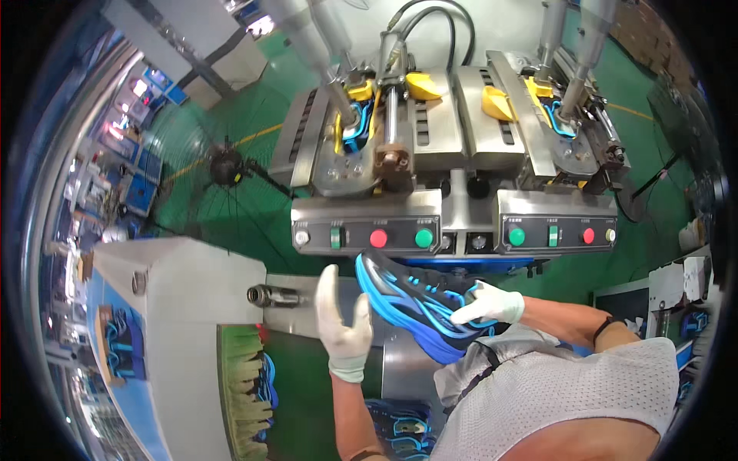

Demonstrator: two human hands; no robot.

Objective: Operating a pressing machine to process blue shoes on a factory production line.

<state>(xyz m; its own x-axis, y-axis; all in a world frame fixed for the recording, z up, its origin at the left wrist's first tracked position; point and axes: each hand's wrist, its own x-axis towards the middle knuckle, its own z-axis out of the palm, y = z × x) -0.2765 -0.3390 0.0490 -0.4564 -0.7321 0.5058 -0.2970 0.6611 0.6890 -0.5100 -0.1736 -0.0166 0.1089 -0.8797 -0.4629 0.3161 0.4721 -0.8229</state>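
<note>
Shoe [407,300] in the gripping fingers of the right hand [492,304], left hand [344,326] beside it, fingers spread.

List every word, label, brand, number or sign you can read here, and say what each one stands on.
None can be read clearly enough to quote.
Left control panel: a row of small pale marks, too small to read.
Right control panel: a similar row, also too small to read.
Blue-and-black shoe in the right hand: no lettering that I can make out.
Far left background: too blurred to tell.
</note>
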